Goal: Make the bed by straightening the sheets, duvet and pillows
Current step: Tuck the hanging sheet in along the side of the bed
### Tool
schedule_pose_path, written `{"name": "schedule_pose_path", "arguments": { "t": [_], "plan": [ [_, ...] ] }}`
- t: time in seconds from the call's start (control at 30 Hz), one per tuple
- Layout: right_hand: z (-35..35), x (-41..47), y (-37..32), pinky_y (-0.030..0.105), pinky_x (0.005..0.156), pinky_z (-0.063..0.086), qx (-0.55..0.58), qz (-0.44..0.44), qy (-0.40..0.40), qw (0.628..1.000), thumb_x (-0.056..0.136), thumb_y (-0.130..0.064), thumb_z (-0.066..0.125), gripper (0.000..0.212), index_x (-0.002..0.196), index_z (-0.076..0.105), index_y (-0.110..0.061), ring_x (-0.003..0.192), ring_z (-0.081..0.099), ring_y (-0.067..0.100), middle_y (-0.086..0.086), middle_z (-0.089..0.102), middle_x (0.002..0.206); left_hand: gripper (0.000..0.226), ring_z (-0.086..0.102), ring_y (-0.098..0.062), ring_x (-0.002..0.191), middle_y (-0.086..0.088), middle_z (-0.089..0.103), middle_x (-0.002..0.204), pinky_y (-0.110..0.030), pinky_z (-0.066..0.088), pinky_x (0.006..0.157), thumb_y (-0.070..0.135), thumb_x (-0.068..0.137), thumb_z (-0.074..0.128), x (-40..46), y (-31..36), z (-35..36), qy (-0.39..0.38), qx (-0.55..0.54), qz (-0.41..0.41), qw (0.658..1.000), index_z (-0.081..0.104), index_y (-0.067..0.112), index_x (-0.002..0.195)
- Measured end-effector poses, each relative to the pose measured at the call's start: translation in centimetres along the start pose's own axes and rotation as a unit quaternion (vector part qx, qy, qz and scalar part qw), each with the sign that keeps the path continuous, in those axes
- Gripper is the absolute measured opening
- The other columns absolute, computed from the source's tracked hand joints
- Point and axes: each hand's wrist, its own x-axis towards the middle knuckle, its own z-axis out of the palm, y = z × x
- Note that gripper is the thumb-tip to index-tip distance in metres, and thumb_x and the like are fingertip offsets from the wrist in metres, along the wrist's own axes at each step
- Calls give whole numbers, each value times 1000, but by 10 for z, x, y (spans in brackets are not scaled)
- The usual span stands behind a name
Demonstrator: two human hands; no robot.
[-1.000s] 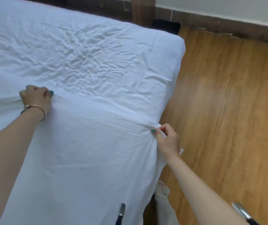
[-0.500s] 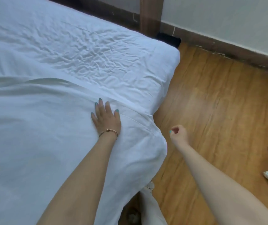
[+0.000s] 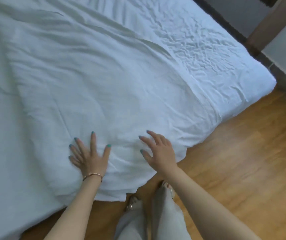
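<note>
One duvet [image 3: 90,87], one sheet [image 3: 213,54], two hands, left hand [image 3: 91,155] and right hand [image 3: 161,149], one bracelet [image 3: 92,175], two sandalled feet.

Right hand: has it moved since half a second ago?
Yes. The right hand was out over the wooden floor beside the bed; it's now over the duvet edge, fingers spread.

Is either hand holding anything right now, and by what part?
Nothing is held. The left hand lies flat on the duvet; the right hand is spread open above it.

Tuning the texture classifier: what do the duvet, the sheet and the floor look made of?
Duvet: white woven cloth, likely cotton, matte, soft folds. Sheet: same-looking white fabric, finely creased. Floor: wood or wood-look laminate, grain lines, slight sheen.
</note>
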Motion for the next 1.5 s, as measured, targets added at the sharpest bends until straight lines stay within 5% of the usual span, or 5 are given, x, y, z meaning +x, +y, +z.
{"name": "schedule_pose_path", "arguments": {
  "t": [0.13, 0.4, 0.8, 1.0, 1.5],
  "plan": [
    [15, 58, 2, 57, 116, 18, -125, -139, -82, 979, 92, -66, 32, 62, 149, 18, -48, 148, 16, 28, -6, 17, 162, 92, -25, -29, 143, -4, -21, 159, -66, -14, 105, 92, 69, 28, 5, -6, 11, -53, 75, -30, 995, -14, 56, 142],
    [-29, 23, 133, 64, 114, 1, -275, 50, -284, 917, 86, -78, 22, 79, 140, -30, -53, 148, -18, 15, -16, -27, 157, 92, -31, -17, 141, 11, -41, 148, -71, -4, 107, 94, 66, 11, -84, -84, 48, -192, 103, -131, 967, -34, 51, 134],
    [-78, 67, 198, 45, 118, 16, 73, 289, -13, 954, 55, -42, 93, 133, 152, 1, -37, 149, 4, 22, -2, -9, 161, 115, 31, -31, 138, -13, 28, 151, -43, 28, 113, 29, 62, 90, -56, -129, 37, 103, -296, -323, 893, 16, 13, 149],
    [-93, 41, 237, 32, 83, 46, 165, 363, -50, 915, 65, -37, 87, 71, 119, 58, -3, 100, 60, 24, 11, 64, 116, 50, 61, -28, 98, -12, 65, 108, -34, 43, 82, 35, 73, 82, -88, -134, 47, 66, -360, -340, 866, 63, 5, 107],
    [-123, -162, 226, 48, 88, 54, 241, 385, -120, 883, 72, -12, 84, 36, 102, 66, -3, 90, 66, 33, 18, 70, 100, 41, 58, -24, 94, -9, 63, 107, -32, 41, 81, 11, 77, 79, -283, -111, 31, 8, -430, -333, 839, 64, -4, 112]
  ]
}}
